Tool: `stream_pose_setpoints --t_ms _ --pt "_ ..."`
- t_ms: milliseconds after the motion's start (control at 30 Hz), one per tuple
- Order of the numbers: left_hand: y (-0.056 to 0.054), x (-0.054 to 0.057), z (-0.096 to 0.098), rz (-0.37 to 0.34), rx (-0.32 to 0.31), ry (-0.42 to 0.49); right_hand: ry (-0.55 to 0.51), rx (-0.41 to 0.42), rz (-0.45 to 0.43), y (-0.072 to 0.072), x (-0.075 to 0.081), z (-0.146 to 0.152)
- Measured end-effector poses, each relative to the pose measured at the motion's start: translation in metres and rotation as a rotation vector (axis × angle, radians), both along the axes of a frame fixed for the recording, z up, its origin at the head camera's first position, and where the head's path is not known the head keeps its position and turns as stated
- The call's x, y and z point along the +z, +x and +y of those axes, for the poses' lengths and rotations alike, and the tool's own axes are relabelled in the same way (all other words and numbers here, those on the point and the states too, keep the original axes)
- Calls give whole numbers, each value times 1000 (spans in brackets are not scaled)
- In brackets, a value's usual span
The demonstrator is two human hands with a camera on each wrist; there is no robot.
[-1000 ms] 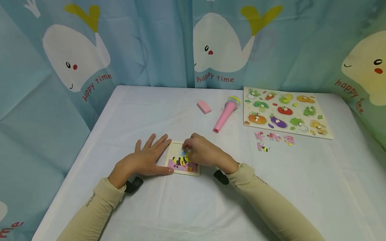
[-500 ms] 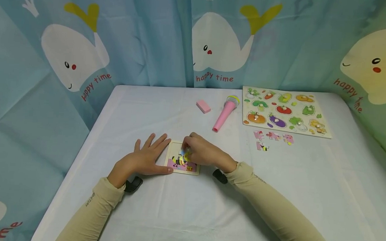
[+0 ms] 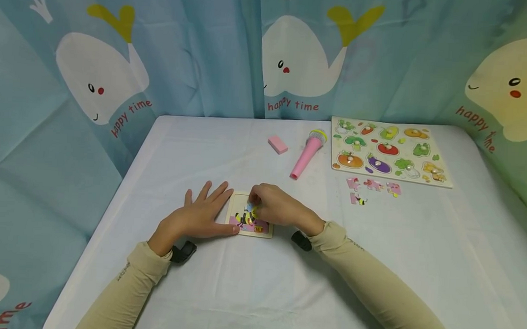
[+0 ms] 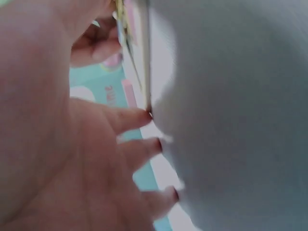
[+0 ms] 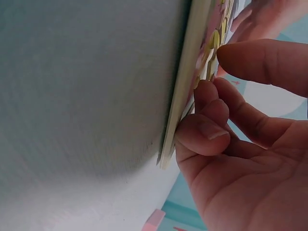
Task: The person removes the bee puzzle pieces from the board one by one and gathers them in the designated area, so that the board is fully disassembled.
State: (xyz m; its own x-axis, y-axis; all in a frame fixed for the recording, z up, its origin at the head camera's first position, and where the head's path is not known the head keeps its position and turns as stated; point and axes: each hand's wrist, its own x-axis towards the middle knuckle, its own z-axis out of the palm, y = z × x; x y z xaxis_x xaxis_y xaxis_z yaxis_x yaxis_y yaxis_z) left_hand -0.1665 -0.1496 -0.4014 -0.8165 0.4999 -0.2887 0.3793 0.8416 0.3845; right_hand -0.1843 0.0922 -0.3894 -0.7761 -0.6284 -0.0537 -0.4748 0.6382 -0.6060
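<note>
A small square wooden puzzle board (image 3: 238, 197) lies on the white table, showing part of a bee picture over pink. My left hand (image 3: 195, 218) rests flat at its left side with fingers spread, the thumb on the lower left corner and the index fingertip at the upper left edge. Over the board's right half, my right hand (image 3: 277, 204) pinches a puzzle piece (image 5: 211, 53) with yellow on it against the picture. Curled fingers cover much of that piece, so I cannot tell how fully it lies in place.
Several loose pink puzzle pieces (image 3: 373, 185) lie right of the hands, below a vegetable peg board (image 3: 411, 163). A pink toy microphone (image 3: 306, 157) and a pink block (image 3: 278, 145) lie toward the back. A whale-print curtain (image 3: 206, 59) hangs behind the table.
My right hand's fingers have shifted slightly on the puzzle piece, and the knuckles sit a little lower. The left thumb has slid slightly further onto the board.
</note>
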Motion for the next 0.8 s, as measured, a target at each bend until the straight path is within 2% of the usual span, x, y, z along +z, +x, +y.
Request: stream_pose_setpoints --t_ms 167,333,600,800 --pt "2 -1 11 46 60 45 -19 3 14 -1 0 1" --pt "4 -2 16 67 90 39 -46 -4 8 -1 -1 0" --pt "7 0 18 53 98 21 -156 -41 -19 -2 -6 0" --pt "6 0 18 57 94 5 -194 -76 -58 -1 -7 0"
